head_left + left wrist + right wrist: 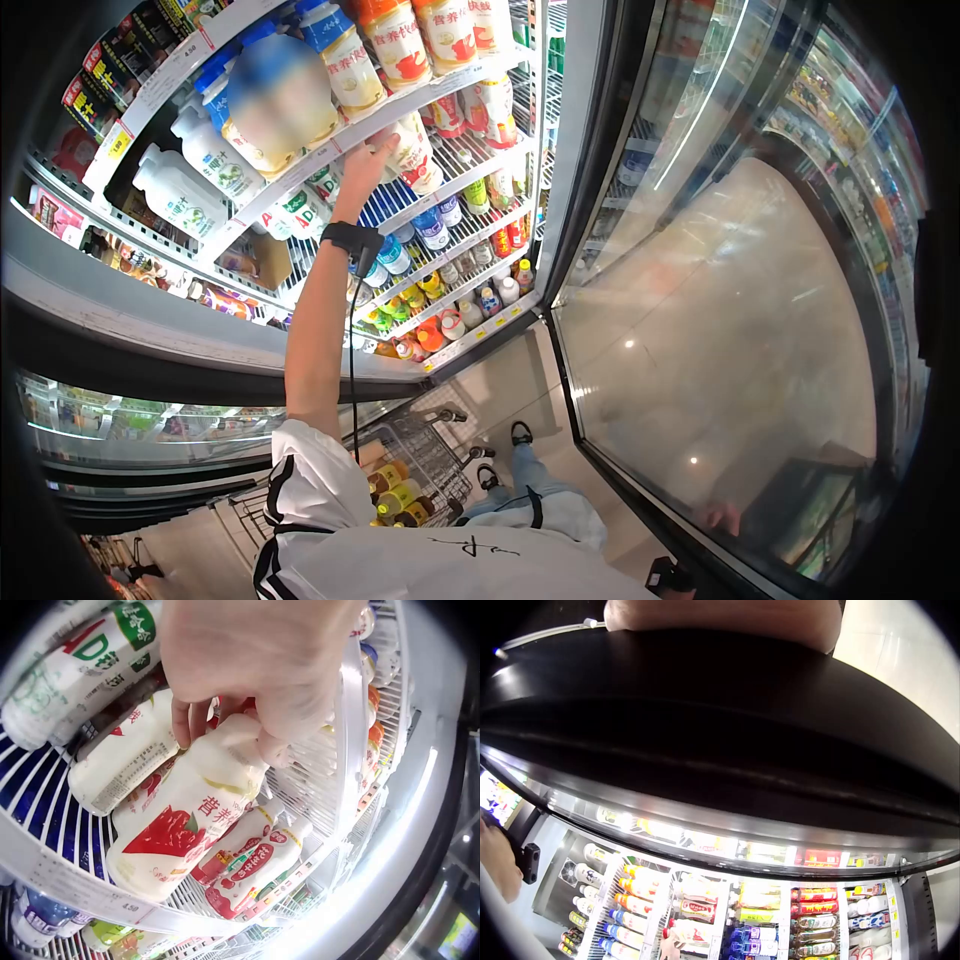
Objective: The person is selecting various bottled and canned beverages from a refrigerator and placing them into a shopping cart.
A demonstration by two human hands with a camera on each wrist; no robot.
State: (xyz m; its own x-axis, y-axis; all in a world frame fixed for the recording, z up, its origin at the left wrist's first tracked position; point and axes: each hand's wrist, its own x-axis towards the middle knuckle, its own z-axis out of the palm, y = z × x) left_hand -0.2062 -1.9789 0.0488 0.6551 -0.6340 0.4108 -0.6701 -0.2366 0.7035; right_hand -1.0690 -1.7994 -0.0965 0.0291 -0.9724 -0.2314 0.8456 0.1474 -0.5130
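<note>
Reaching into the fridge, my left hand (368, 165) grips a white milk-drink bottle (415, 160) with red print. In the left wrist view, the fingers and thumb of that hand (259, 660) close around the neck of the bottle (184, 817), which leans over the front of a wire shelf. A similar white bottle (124, 761) lies beside it, and smaller red-and-white bottles (255, 870) stand on the other side. My right hand (724, 615) is at the black frame of the glass door (720, 727); its fingers are hidden behind the frame.
The open glass door (720, 320) fills the right side. Blue- and orange-capped bottles (395, 40) stand on the shelf above, and several drinks fill the lower shelves. Below, a shopping cart (440, 455) holds yellow-topped bottles (400, 495).
</note>
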